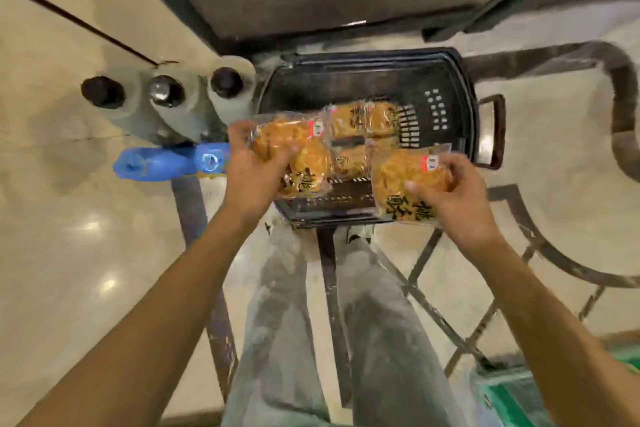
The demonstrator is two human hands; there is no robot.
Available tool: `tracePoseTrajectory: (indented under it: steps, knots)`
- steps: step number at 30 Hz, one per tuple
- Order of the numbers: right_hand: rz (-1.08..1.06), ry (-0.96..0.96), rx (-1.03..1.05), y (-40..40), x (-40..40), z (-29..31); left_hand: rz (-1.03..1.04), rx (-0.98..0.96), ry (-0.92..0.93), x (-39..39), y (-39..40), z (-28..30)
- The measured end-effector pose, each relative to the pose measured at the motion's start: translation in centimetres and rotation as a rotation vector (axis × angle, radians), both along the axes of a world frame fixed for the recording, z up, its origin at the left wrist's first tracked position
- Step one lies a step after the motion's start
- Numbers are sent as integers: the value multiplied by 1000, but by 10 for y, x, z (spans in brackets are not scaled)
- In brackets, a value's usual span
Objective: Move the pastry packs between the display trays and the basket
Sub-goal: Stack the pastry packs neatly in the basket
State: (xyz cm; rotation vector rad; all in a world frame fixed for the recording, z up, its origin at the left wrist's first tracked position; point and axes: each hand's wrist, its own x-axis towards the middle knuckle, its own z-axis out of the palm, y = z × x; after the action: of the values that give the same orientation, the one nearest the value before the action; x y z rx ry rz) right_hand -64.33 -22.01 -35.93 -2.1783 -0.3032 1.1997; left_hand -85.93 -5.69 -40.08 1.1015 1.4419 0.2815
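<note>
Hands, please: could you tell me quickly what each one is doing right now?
Left hand: grips a pastry pack over the basket.
Right hand: grips another pack at the basket's near right corner.

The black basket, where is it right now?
In the head view the black basket sits on the floor at centre, beyond both hands, with the blue bottle to its left.

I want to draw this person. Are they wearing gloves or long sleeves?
No gloves. The left hand and right hand are bare, and both forearms are bare with no sleeves, watch or rings showing. Below them are pale grey-green trousers.
</note>
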Motion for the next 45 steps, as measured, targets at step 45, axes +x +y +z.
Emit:
tracePoseTrajectory:
  steps: [45]
  knots:
    - [1269,-548,-255,111,64,-475,121,-404,394,111,-33,-418]
